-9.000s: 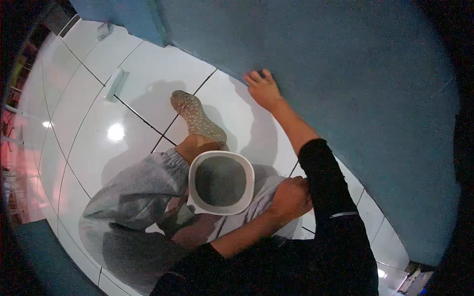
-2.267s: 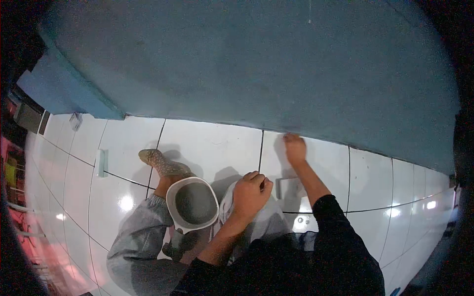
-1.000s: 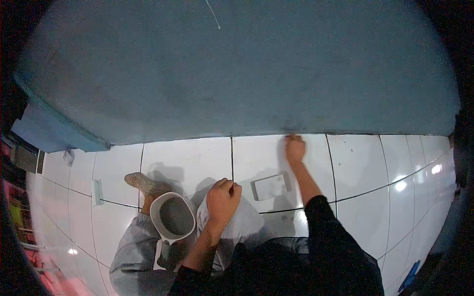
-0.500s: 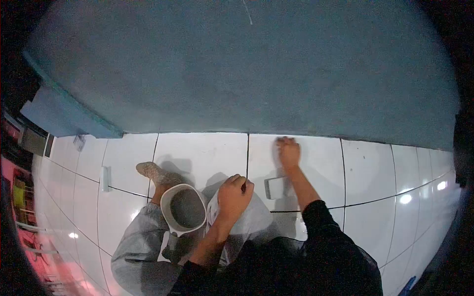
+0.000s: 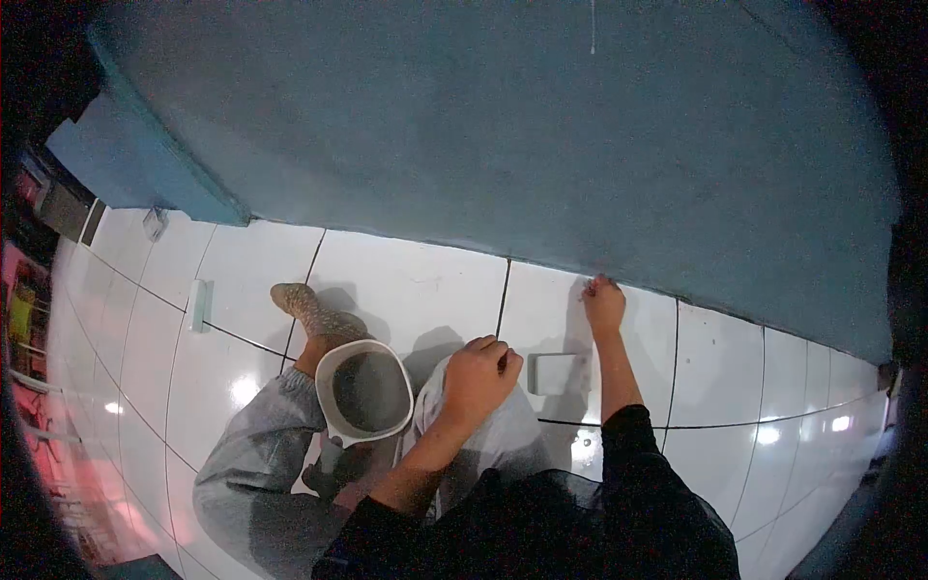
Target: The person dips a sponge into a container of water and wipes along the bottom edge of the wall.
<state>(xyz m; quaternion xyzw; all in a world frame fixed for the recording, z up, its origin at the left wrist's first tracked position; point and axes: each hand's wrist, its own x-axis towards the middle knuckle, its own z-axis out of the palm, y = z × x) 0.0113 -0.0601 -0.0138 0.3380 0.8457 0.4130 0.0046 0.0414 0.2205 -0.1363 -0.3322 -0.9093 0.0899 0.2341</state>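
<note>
White tub (image 5: 329,391), one, sits by left hand (image 5: 476,379), right hand (image 5: 604,304) apart, both hands' fingers curled (holdings unclear).

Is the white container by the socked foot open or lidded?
Open: no lid covers the white container; its grey inside shows from above.

White tub (image 5: 326,381) noted left of centre in the lower half; open-topped, rounded-square rim, mouth facing up, short projection at lower edge. Interior grey; contents not distinguishable. Pale rectangular block (image 5: 559,374) laid flat right of centre, edges greyish. Glossy white tiled floor (image 5: 416,280) crossed by dark joints. Blue-grey wall (image 5: 503,126) seen across the upper frame, meeting tiles along a line slanted down rightward; thin pale streak near top.
</note>
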